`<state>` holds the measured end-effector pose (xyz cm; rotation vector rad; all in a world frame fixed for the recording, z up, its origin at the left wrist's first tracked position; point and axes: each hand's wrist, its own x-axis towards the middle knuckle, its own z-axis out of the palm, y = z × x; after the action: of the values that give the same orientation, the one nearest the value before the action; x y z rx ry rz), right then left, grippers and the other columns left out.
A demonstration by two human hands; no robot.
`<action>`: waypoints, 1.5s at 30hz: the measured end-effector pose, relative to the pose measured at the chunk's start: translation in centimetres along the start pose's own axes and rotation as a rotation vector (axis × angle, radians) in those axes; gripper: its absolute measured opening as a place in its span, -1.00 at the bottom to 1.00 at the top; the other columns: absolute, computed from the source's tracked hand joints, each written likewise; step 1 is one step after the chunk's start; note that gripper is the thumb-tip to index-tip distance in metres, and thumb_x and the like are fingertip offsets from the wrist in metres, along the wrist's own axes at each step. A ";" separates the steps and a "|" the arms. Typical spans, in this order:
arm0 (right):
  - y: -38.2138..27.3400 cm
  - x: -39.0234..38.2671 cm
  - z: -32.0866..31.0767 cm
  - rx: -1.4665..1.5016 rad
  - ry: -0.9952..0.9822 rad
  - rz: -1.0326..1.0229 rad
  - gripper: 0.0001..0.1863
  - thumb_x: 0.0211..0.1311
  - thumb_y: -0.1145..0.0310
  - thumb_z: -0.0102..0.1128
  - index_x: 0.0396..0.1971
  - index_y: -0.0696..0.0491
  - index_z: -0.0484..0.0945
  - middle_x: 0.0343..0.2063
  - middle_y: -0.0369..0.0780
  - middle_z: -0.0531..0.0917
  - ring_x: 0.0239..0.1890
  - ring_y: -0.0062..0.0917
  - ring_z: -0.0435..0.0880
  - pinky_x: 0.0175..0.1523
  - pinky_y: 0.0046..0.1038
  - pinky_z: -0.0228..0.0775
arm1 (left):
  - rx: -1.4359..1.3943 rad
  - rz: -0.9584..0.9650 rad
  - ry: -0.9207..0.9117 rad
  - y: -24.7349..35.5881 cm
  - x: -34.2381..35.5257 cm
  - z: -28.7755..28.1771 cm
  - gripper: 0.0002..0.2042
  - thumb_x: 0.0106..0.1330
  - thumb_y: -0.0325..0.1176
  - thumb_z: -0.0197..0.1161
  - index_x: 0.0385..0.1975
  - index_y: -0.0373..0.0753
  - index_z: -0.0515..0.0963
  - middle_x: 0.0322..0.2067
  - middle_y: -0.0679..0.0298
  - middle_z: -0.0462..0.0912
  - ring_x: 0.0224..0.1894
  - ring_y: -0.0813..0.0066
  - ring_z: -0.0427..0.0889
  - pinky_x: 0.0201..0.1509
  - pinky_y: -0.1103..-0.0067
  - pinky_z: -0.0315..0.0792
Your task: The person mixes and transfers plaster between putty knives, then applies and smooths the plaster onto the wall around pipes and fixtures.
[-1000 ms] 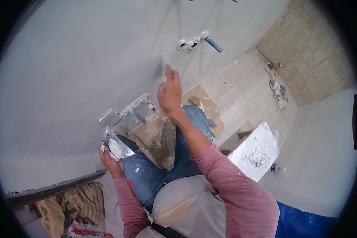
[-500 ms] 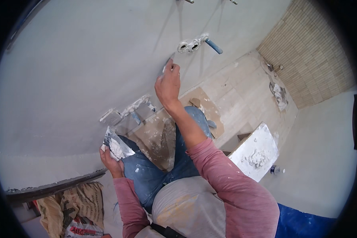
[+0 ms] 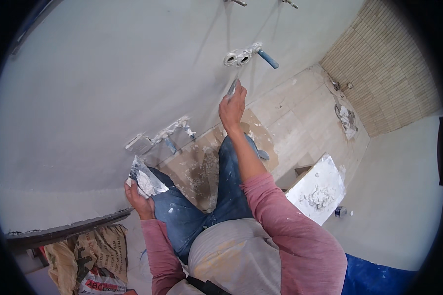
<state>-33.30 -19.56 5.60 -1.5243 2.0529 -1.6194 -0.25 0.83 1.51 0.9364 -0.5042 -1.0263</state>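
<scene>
My right hand [image 3: 233,109] is closed on a thin metal putty blade [image 3: 232,88], held at the grey plastered wall [image 3: 93,83] just below two round pipe openings [image 3: 237,58] and a blue pipe stub [image 3: 268,59]. Low at the left, my left hand [image 3: 138,195] grips a wide silver metal blade [image 3: 145,179] carrying white paste, over my left thigh. A lower patch of white compound [image 3: 169,129] with another short blue pipe [image 3: 171,145] sits on the wall between my two hands.
At the right stands a white-topped board [image 3: 305,194] with a heap of white paste, beside a small jar [image 3: 341,212]. Cardboard [image 3: 192,172] lies between my legs. Paper sacks [image 3: 83,255] lie at lower left, blue sheeting [image 3: 374,275] at lower right. A tiled wall [image 3: 379,69] bounds the floor [image 3: 300,113].
My right hand has moved to the right along the wall with the putty blade, and my right knee has shifted slightly left. My left hand with the silver blade has barely moved.
</scene>
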 end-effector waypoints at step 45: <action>-3.9 -10.8 -11.1 -0.007 -0.949 -0.657 -0.25 -0.10 0.73 0.09 0.18 -0.16 0.50 0.08 -0.09 0.51 0.01 -0.13 0.51 0.11 -0.22 0.42 | -0.190 0.008 0.072 2.7 -4.3 11.0 -0.81 0.47 -0.42 -0.04 -0.03 -0.29 0.44 -0.11 0.24 0.59 -0.08 0.48 0.62 0.02 0.52 0.50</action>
<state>-32.46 -3.86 8.43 -2.4568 1.0913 -0.6701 -8.95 0.59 9.87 0.7984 -0.3432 -1.0105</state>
